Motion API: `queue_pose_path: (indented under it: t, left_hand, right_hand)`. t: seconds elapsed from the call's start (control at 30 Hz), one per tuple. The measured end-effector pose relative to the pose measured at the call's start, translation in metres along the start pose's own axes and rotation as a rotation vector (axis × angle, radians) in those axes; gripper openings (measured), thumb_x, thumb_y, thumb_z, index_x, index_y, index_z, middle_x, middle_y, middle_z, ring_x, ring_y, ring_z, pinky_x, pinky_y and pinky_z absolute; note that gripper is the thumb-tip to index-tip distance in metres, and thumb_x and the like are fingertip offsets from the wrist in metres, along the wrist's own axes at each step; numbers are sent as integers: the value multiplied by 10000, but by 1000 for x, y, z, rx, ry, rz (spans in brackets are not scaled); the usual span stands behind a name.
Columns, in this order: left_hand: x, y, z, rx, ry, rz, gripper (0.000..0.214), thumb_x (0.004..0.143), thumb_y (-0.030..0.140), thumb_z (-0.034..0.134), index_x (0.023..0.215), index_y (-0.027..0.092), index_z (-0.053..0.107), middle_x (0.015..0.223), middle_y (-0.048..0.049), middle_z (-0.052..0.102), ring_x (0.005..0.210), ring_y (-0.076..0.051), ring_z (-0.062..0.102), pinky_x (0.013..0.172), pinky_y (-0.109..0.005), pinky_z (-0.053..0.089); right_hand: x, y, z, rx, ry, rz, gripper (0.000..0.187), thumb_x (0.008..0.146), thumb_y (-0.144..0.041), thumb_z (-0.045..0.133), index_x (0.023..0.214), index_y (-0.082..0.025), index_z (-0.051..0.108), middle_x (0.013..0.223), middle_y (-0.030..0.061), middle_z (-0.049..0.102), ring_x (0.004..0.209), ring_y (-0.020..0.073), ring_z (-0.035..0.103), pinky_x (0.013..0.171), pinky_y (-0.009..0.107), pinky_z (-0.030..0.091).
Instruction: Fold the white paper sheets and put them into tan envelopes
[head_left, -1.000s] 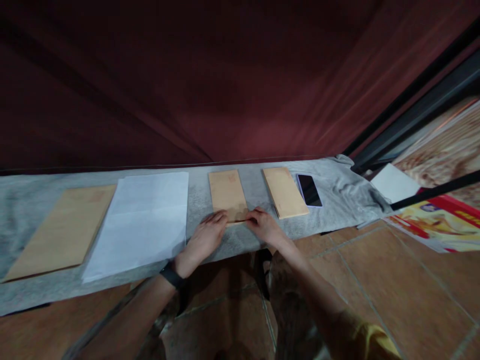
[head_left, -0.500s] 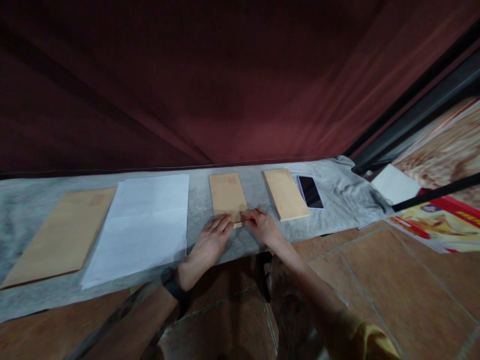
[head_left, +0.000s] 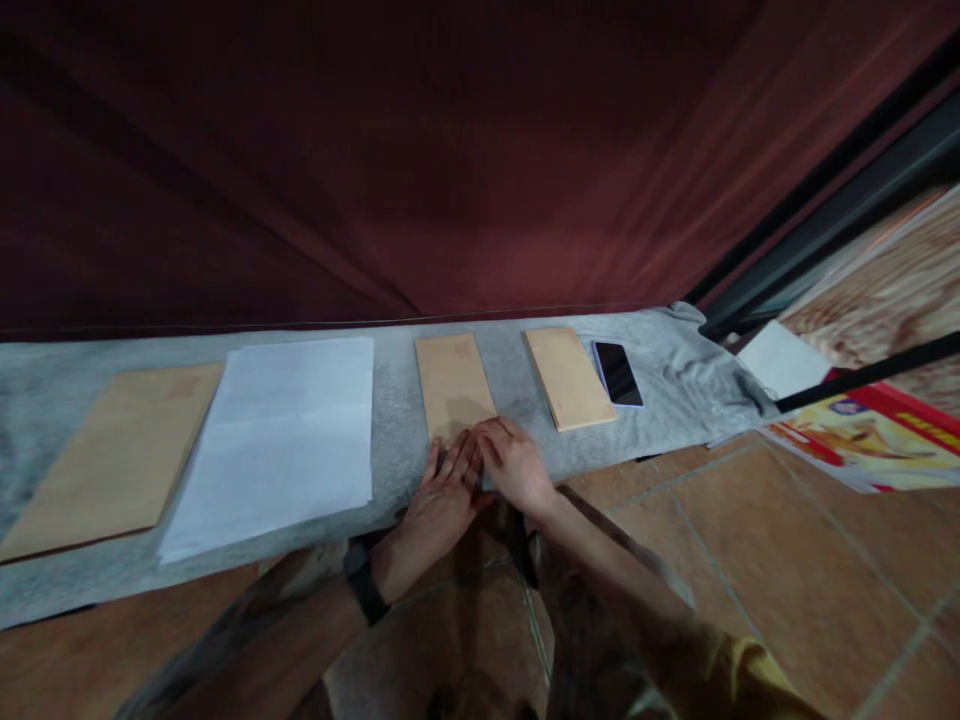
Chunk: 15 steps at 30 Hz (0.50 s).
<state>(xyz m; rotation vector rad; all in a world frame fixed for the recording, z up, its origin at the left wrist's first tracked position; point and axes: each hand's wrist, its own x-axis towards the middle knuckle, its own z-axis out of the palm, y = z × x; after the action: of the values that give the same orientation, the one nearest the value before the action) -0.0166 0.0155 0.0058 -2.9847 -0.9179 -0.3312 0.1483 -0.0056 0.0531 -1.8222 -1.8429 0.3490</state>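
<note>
A small tan envelope (head_left: 452, 385) lies on the grey cloth (head_left: 397, 420), straight ahead of me. My left hand (head_left: 439, 500) rests flat at its near end, fingers stretched out. My right hand (head_left: 511, 462) sits right beside it, fingers curled down on the envelope's near edge; the two hands touch. The envelope's near end is hidden under them. A dark band is on my left wrist.
Second stack of tan envelopes (head_left: 568, 377) lies to the right, then a dark phone (head_left: 618, 373). White sheets (head_left: 281, 435) and a large tan envelope (head_left: 112, 455) lie to the left. A red curtain hangs behind. Colourful printed paper (head_left: 870, 435) is on the tiled floor at right.
Both hands slid together at the envelope's near end; they were apart at its two corners. The folded flap that showed between them is now covered.
</note>
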Motion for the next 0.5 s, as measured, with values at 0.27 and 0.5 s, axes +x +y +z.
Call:
queue_pose_path:
  t: [0.27, 0.5]
  left_hand:
    - [-6, -2, 20, 29, -7, 16, 636, 988, 183, 397, 1597, 70, 252, 1619, -215, 373, 1506, -313, 350, 1253, -552, 229]
    - [-2, -7, 5, -109, -5, -73, 706, 947, 162, 398, 1607, 36, 179, 1640, -235, 319, 1541, -258, 288, 1248, -466, 294]
  right_hand:
    - [-34, -17, 41, -41, -20, -143, 591, 1048, -394, 464, 1513, -30, 443, 1584, 193, 433, 1517, 279, 331, 1253, 469, 305]
    - [-25, 3, 33, -70, -94, -167, 586, 1084, -395, 351, 1559, -52, 373, 1617, 159, 384, 1528, 217, 315, 1268, 443, 278]
